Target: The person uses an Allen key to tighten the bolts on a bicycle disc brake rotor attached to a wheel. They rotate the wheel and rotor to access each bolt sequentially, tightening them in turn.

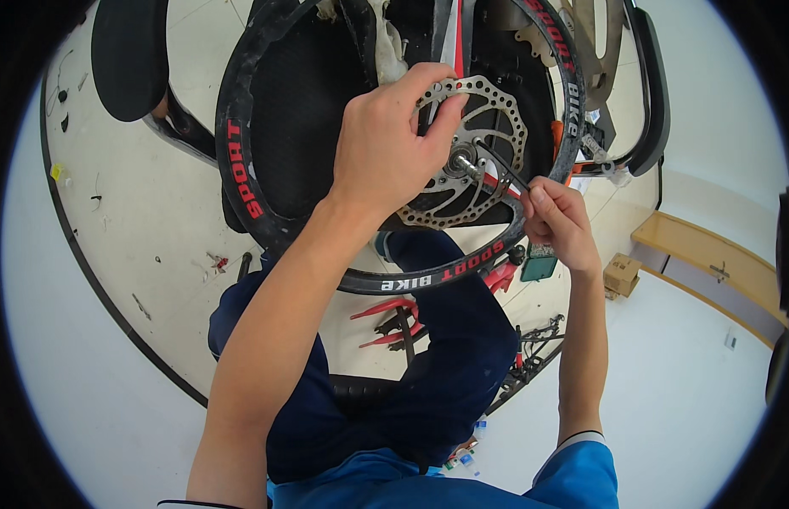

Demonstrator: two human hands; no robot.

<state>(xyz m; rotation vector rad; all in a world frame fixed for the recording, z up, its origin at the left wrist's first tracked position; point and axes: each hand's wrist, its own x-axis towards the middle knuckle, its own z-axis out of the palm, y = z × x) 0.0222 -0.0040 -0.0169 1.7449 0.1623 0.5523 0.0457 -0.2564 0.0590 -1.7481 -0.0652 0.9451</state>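
Note:
A black bicycle wheel [241, 170] with red and white lettering on its rim lies across my lap. On its hub sits a silver perforated brake disc [496, 110]. My left hand [386, 144] grips the disc's upper left edge, thumb and fingers pinched over it. My right hand [560, 216] holds a thin black hex key [503, 168], whose tip points into the disc near the hub axle [464, 161].
Red-handled tools [386, 310] and other black tools lie on the pale floor below the wheel. A small cardboard box [622, 273] and a green object [539, 268] sit to the right, near a wooden bench [708, 254]. Bicycle frame parts [645, 76] stand behind the wheel.

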